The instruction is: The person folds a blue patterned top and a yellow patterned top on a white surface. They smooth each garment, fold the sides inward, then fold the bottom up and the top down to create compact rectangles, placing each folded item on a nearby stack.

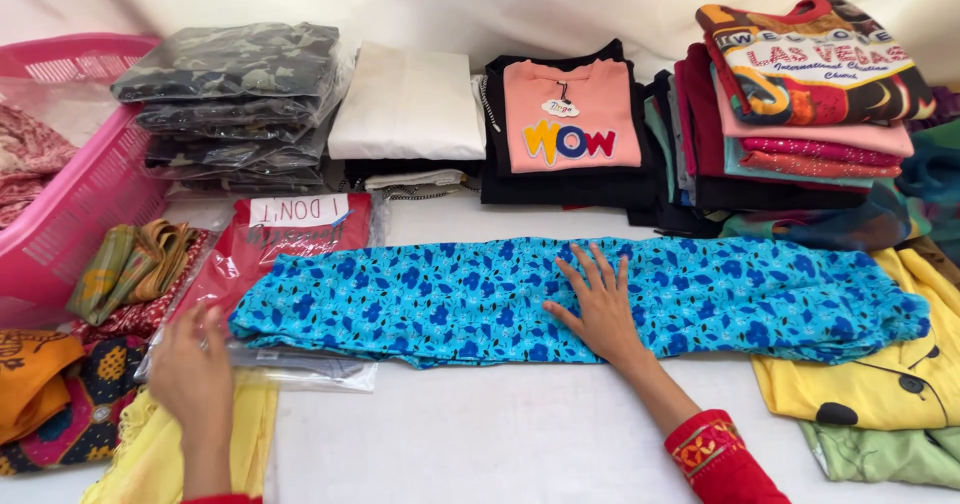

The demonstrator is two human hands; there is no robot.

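Note:
A turquoise cloth with a dark blue flower print (450, 299) lies folded into a long strip across the white table (500, 434). My right hand (598, 309) rests flat on its middle, fingers spread. My left hand (192, 369) is at the strip's left end, fingers on the edge of a clear plastic bag (300, 369) that lies under the cloth. A red packed garment (270, 239) sits just behind that end.
A pink basket (75, 189) stands at the left. Stacks of folded clothes line the back: camouflage packs (235, 94), a white pile (408, 104), a peach top on black (568, 114), a colourful stack (800, 94). Yellow garments (890, 364) lie at the right, patterned cloths (60, 394) at the left.

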